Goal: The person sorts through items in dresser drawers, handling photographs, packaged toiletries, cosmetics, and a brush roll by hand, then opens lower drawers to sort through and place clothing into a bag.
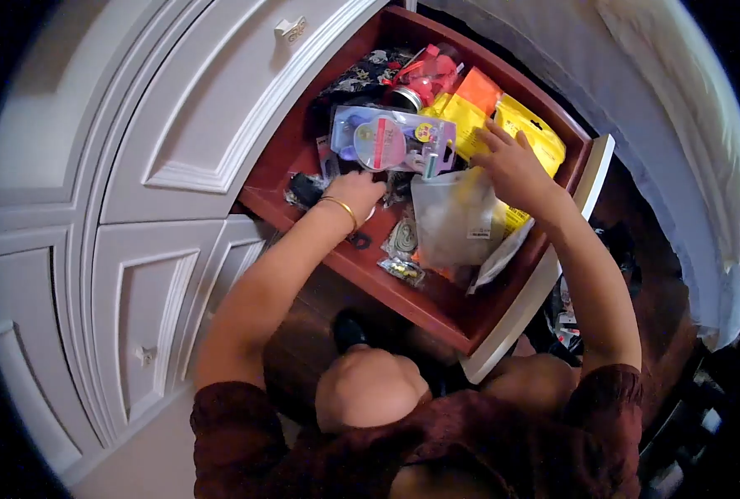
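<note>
My left hand (358, 193), with a gold bangle (346, 208) at the wrist, reaches into the pulled-out drawer. Its fingers are bent and closed below a clear plastic package (391, 140) with purple items inside; what they hold, if anything, is hidden. My right hand (513, 166) has its fingers spread over the yellow packets (526, 137) and the upper edge of a frosted plastic bag (449, 220). A small wrapped bundle of pale cord (403, 237) and a small clear packet (401, 270) lie between the hands, nearer to me. A black wrapped item (305, 191) is left of my left hand.
The dark red drawer (461, 328) juts out from a white cabinet (195, 108). Red items (432, 75), a dark patterned cloth (361, 75) and an orange packet (476, 90) sit at its far end. A bed with a pale cover (678, 125) stands to the right.
</note>
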Motion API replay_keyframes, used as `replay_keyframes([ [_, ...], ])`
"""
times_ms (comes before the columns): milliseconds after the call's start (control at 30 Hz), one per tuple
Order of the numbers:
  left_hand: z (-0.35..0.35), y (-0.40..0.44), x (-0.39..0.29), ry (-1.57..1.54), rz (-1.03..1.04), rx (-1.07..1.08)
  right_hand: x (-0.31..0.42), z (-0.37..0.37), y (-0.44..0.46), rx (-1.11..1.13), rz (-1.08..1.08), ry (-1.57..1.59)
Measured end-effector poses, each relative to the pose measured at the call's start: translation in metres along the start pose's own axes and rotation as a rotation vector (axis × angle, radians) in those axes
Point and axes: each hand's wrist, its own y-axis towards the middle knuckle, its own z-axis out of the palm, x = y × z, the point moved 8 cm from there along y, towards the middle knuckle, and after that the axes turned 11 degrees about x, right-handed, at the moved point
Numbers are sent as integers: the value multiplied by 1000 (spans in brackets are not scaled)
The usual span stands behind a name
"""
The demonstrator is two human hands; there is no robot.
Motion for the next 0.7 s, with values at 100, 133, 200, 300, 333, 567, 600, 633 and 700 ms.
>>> replay_keyframes([
  [100,-3,-8,16,-152,43,58,7,10,3,24,-12,-41],
  [133,-14,-13,18,-215,77,69,10,11,3,41,-12,-48],
  [200,-32,-29,20,-749,123,247,15,8,1,21,-5,-12],
  [300,-65,-53,7,-1081,255,168,19,10,2,-27,0,3],
  [333,-73,-59,3,-1190,317,126,22,8,1,-1,-9,9],
  [567,-104,-85,-22,-1539,317,-136,60,-38,-28,-153,-288,1272],
  [600,-109,-88,-24,-1557,319,-204,72,-40,-35,-24,-338,1590],
  [633,-109,-88,-29,-1546,322,-218,82,-41,-43,93,-329,1707],
  [700,-114,-91,-41,-1513,282,-243,87,-41,-50,58,-351,1806],
])
